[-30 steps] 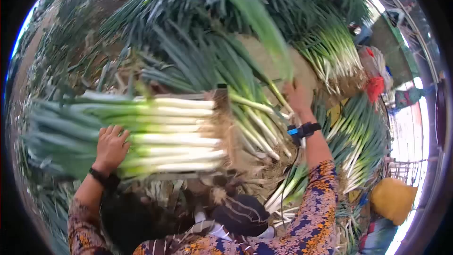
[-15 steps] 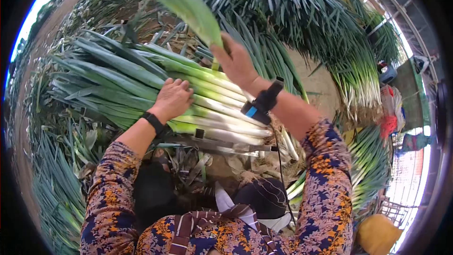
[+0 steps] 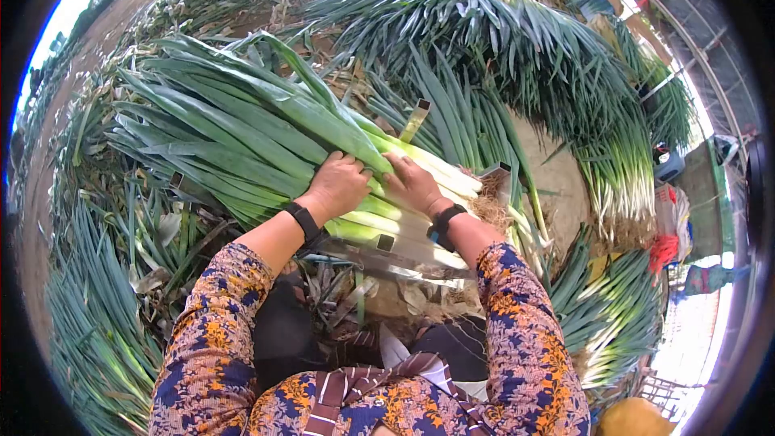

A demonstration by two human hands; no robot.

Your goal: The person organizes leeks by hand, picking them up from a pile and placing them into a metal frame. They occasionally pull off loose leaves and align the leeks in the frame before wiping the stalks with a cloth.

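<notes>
A thick bundle of leeks lies across a low metal frame in front of me, green leaves to the left and white stalks to the right. My left hand presses on the stalks near the middle, its fingers curled over them. Just beside it, my right hand has its fingers round a leek on top of the pile. Broad leaves of that top leek stretch up and left over the others. Some stalks under my right hand are hidden. Shaggy roots show at the right end.
Metal posts of the frame stick up around the bundle. More leeks are heaped behind, with another pile at the right and one at the left. Leaf scraps litter the ground. A yellow rounded object sits at lower right.
My right hand has come down with the raised leek, which now lies on the bundle. My left hand has shifted right along the stalks, close to my right hand.
</notes>
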